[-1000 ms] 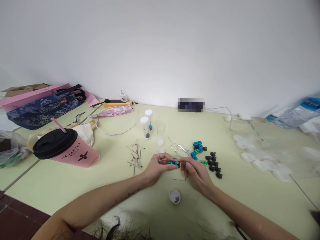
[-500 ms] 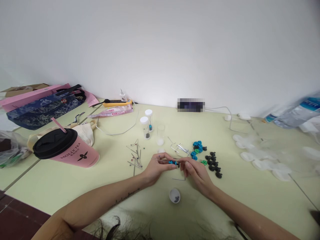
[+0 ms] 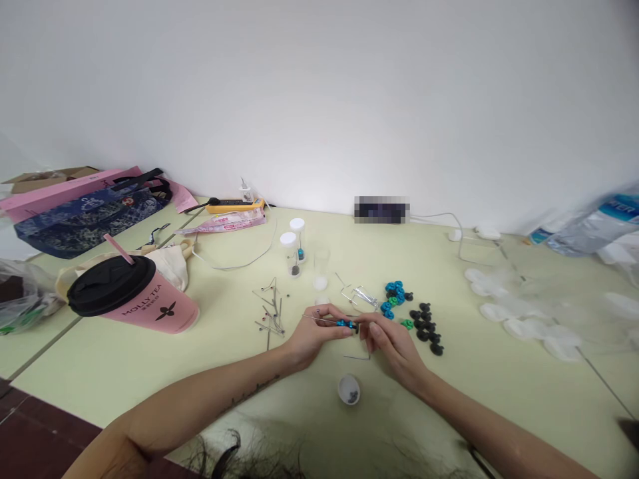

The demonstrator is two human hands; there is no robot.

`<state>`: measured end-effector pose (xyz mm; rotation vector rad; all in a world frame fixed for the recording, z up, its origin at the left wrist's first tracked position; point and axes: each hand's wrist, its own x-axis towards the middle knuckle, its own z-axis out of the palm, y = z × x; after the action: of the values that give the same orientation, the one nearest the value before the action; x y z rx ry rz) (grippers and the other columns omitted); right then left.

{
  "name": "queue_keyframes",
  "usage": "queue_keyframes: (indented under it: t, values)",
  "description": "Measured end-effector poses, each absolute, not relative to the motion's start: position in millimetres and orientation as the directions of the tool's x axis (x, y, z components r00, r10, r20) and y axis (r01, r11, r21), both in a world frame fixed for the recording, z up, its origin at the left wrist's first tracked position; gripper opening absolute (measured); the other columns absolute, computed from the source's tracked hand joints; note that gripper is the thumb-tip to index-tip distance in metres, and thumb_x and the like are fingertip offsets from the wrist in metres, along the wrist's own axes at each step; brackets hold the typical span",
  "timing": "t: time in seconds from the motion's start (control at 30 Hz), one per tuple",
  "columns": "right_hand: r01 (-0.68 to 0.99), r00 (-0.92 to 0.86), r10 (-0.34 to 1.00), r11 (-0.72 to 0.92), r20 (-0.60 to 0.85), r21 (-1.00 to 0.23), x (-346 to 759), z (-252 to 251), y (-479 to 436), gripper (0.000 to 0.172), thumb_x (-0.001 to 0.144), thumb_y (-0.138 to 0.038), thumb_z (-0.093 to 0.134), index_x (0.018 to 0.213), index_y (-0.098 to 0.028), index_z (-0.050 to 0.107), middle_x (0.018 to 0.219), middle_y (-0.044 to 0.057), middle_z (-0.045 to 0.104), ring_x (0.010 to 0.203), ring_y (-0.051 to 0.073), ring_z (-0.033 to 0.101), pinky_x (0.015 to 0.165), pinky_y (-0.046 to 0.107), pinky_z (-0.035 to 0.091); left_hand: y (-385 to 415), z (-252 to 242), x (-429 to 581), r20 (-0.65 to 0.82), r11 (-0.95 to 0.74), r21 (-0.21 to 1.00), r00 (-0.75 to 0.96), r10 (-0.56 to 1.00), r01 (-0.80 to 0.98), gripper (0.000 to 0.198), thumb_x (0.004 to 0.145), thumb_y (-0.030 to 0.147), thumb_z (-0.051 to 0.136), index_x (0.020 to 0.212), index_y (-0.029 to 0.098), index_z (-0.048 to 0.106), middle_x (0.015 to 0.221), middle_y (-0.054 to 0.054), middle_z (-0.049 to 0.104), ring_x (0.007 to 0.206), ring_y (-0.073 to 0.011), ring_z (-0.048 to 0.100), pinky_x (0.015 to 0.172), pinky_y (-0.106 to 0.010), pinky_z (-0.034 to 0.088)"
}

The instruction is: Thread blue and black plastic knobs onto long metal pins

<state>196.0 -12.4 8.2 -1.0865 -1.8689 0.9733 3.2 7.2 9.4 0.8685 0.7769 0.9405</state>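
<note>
My left hand point(image 3: 312, 336) pinches a thin metal pin point(image 3: 322, 320) that carries a blue bead point(image 3: 342, 323) and a dark one near its right end. My right hand point(image 3: 394, 346) meets it from the right, fingertips closed on the beaded end of the pin. Both hands hover just above the pale green table point(image 3: 150, 372). A pile of blue and green beads point(image 3: 394, 296) and a pile of black beads point(image 3: 426, 327) lie just beyond my right hand. Loose metal pins point(image 3: 271, 313) lie left of my left hand. A small white cap with dark bits point(image 3: 349, 390) sits below my hands.
A pink lidded drink cup point(image 3: 132, 299) lies at the left. Two small white-capped vials point(image 3: 292, 249) and a clear vial point(image 3: 320, 269) stand behind the pins. White cotton pads point(image 3: 519, 319) and a plastic bottle point(image 3: 589, 229) are at the right. A yellow power strip point(image 3: 234, 206) lies by the wall.
</note>
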Motion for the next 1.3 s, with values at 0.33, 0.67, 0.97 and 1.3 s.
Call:
queue_keyframes:
  t: [0.33,0.67,0.97,1.3]
  values:
    - [0.335,-0.357,0.907,0.348,0.224,-0.876,196.7,7.3,-12.4,0.033,0.100,-0.037,0.031,0.108,-0.019,0.057,0.071,0.001,0.058,0.060,0.015,0.055,0.065,0.028,0.043,7.6,9.2,2.5,-0.185,0.338,0.871,0.399,0.898,-0.357,0.026,0.059,0.020,0.083,0.079,0.013,0.067,0.083,-0.008,0.073,0.078,-0.0190,0.067,0.078,-0.034,0.049]
    - [0.332,-0.364,0.905,0.349,0.223,-0.876,196.4,9.3,-12.1,0.033,0.100,-0.036,0.031,0.106,-0.019,0.058,0.069,0.000,0.057,0.062,0.015,0.054,0.066,0.028,0.041,8.1,6.9,2.2,-0.178,0.340,0.864,0.406,0.896,-0.372,0.025,0.060,0.017,0.082,0.079,0.013,0.067,0.081,-0.007,0.073,0.077,-0.0174,0.066,0.077,-0.032,0.049]
    - [0.323,-0.358,0.906,0.348,0.226,-0.880,197.0,6.2,-12.2,0.031,0.100,-0.035,0.031,0.110,-0.020,0.056,0.070,0.000,0.057,0.061,0.015,0.054,0.066,0.028,0.040,7.8,6.6,1.7,-0.173,0.335,0.866,0.408,0.897,-0.371,0.023,0.061,0.017,0.082,0.079,0.013,0.067,0.079,-0.006,0.073,0.076,-0.0170,0.066,0.076,-0.031,0.049]
    - [0.325,-0.360,0.903,0.359,0.237,-0.875,197.6,5.4,-12.6,0.031,0.100,-0.035,0.032,0.109,-0.020,0.058,0.068,0.000,0.057,0.062,0.015,0.055,0.067,0.028,0.041,8.6,6.1,2.2,-0.173,0.336,0.864,0.407,0.897,-0.374,0.023,0.061,0.016,0.082,0.078,0.013,0.067,0.079,-0.007,0.072,0.076,-0.0168,0.066,0.076,-0.030,0.049]
